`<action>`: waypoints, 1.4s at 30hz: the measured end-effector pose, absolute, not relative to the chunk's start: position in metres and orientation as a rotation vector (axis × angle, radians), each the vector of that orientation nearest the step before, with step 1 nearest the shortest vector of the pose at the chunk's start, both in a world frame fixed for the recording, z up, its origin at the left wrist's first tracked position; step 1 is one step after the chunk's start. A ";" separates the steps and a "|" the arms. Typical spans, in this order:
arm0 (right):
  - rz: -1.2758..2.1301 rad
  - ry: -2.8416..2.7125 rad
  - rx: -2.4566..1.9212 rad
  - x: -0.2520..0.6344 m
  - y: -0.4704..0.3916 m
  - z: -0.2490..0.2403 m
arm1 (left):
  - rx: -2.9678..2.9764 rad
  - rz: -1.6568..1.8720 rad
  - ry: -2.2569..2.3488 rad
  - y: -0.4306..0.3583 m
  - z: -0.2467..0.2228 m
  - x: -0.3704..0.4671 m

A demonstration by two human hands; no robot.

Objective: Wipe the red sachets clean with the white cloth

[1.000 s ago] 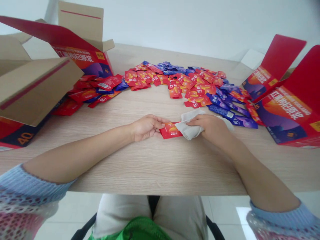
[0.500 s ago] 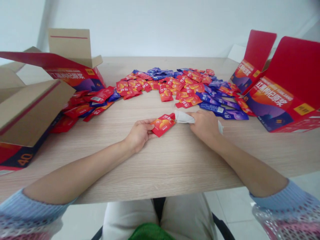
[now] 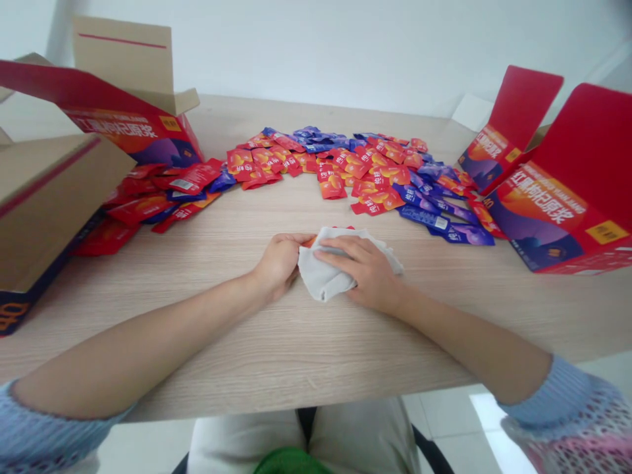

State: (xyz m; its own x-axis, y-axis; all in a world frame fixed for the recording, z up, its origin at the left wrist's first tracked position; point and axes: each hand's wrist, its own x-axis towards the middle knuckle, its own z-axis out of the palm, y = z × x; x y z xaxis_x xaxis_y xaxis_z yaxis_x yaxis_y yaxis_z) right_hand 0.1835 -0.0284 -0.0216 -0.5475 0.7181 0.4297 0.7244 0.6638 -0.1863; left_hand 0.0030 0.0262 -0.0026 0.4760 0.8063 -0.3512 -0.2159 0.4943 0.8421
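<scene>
My left hand (image 3: pixel 280 264) pinches the left end of a red and orange sachet (image 3: pixel 310 241) above the near middle of the table. A white cloth (image 3: pixel 320 273) lies over most of that sachet, so only its left edge and a bit of its top edge show. On top of the cloth rests my right hand (image 3: pixel 370 271), with fingers stretched to the left and pressing the cloth against the sachet. Whether the right thumb grips the cloth from below is hidden.
Behind my hands spreads a heap of red and purple sachets (image 3: pixel 365 172). A second pile of sachets (image 3: pixel 148 204) lies by the open cartons on the left, the rear carton (image 3: pixel 131 131) and the nearer carton (image 3: pixel 59 191). Two open red cartons (image 3: pixel 548 204) stand at the right.
My right hand has moved left and brought the cloth, bunched before, spread over the sachet. My left hand keeps hold of the sachet. The view has shifted slightly.
</scene>
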 end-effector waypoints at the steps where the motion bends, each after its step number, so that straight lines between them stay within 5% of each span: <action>1: -0.018 -2.414 -1.112 0.185 -0.026 -0.022 | 0.810 0.694 0.848 0.027 -0.002 0.002; 9: 0.031 -2.409 -1.092 0.205 -0.014 -0.019 | 0.761 0.655 0.855 0.032 -0.002 -0.004; 25: -0.258 -2.067 -1.833 0.236 -0.007 -0.011 | 0.867 0.677 1.044 0.024 0.004 0.003; 34: -0.285 -2.340 -1.269 0.167 -0.047 -0.008 | 0.868 0.668 0.905 0.025 -0.002 0.008; 42: -0.250 -2.328 -1.362 0.184 -0.023 -0.023 | 0.829 0.719 0.941 0.028 -0.003 0.013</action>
State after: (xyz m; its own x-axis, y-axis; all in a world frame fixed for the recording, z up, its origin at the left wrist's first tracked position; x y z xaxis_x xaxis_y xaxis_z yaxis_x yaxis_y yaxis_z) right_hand 0.1841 -0.0232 -0.0235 -0.4253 0.7857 0.4492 0.8632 0.5013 -0.0597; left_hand 0.0126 0.0279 -0.0025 0.4129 0.8202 -0.3960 -0.1672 0.4956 0.8523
